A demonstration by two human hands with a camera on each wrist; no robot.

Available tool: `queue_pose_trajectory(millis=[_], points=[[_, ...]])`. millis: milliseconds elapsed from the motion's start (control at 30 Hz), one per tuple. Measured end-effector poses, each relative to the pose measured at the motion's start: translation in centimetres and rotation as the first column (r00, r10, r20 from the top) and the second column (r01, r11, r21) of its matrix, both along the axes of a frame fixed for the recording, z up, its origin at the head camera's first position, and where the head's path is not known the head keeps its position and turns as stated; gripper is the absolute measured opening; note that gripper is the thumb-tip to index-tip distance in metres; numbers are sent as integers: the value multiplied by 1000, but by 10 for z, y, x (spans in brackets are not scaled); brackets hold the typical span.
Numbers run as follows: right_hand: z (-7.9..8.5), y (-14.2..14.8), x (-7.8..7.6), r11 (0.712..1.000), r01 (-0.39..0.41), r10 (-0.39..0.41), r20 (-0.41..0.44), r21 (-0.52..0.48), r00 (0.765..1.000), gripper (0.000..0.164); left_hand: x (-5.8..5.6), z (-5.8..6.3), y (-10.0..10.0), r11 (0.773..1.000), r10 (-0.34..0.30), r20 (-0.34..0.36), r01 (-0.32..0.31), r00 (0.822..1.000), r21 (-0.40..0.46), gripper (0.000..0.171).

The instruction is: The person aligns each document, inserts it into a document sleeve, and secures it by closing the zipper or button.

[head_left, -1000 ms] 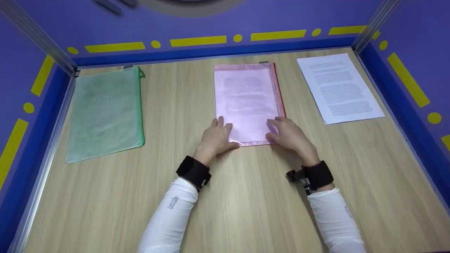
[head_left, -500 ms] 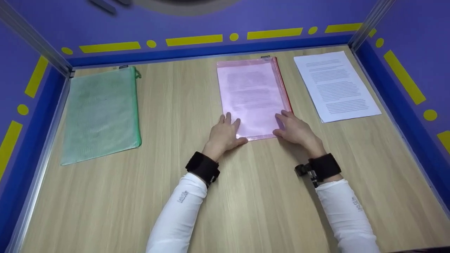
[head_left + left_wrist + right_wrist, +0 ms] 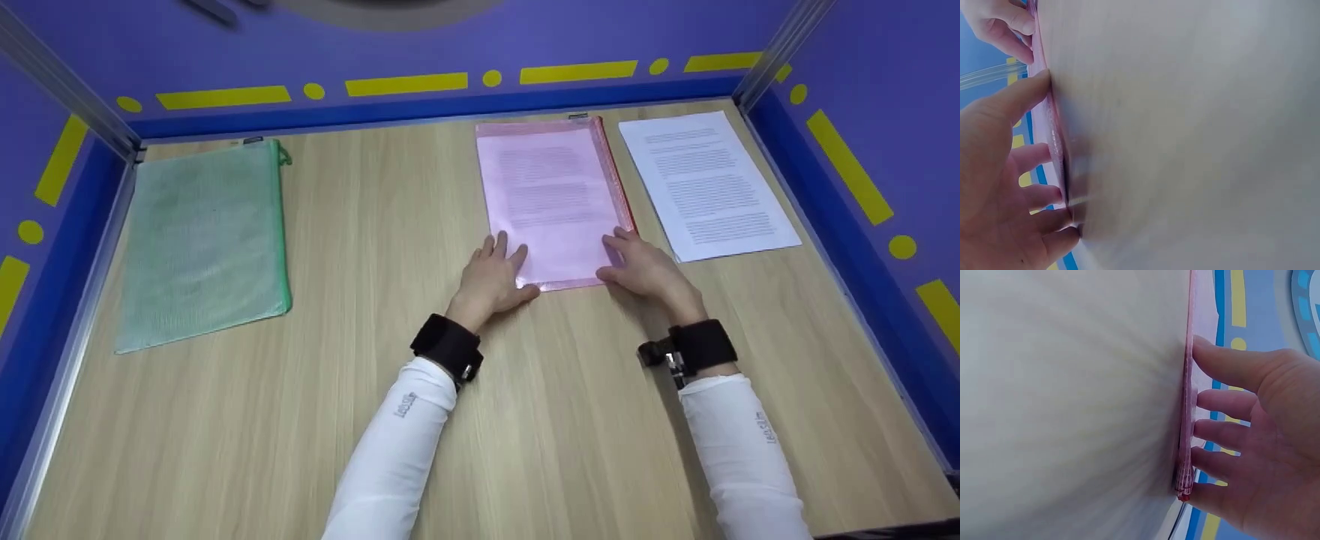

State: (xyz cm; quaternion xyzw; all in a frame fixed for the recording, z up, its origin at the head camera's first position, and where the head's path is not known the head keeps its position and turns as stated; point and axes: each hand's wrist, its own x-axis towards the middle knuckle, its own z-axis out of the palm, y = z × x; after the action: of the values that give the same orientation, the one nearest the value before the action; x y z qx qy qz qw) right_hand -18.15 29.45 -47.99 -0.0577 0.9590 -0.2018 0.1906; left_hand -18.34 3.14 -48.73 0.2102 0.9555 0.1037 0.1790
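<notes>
The pink mesh zip pouch (image 3: 551, 187) lies on the wood-grain surface (image 3: 360, 450), between one and two o'clock from the middle of the head view. Lines of print show through it, and its red zip (image 3: 618, 172) runs along its three o'clock side.

The left hand (image 3: 491, 279) is at the pouch's seven o'clock corner with its fingers spread; the left wrist view shows thumb and fingertips touching the pouch's near edge and corner. The right hand (image 3: 646, 268) is at the four o'clock corner, fingers also spread, fingertips and thumb resting on the pouch and pinching nothing.

Well apart at nine o'clock from the pink pouch lies a green mesh zip pouch (image 3: 206, 240), its zip on its three o'clock side. Just beside the pink pouch, at three o'clock, lies a printed paper sheet (image 3: 709, 186), slightly turned. Each wrist wears a black band (image 3: 447, 345) below a white sleeve (image 3: 394, 457). A purple wall (image 3: 420, 49) with yellow dashes and dots rises at twelve o'clock.
</notes>
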Motion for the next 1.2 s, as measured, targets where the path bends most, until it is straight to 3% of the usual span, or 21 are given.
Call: queue_pose_trajectory(millis=[700,967,1200], points=[[-2,24,-11,998,34,-33,22,-48,999,67,-9,4,22,1000,5,54,-5,999,-3,79],[-5,22,-13,998,17,-16,7,-54,1000,69,-7,9,18,998,-9,35,11,999,-54,78],[-5,24,-13,998,27,-27,0,-52,1000,68,-2,17,3,999,-38,5,38,999,-39,68]])
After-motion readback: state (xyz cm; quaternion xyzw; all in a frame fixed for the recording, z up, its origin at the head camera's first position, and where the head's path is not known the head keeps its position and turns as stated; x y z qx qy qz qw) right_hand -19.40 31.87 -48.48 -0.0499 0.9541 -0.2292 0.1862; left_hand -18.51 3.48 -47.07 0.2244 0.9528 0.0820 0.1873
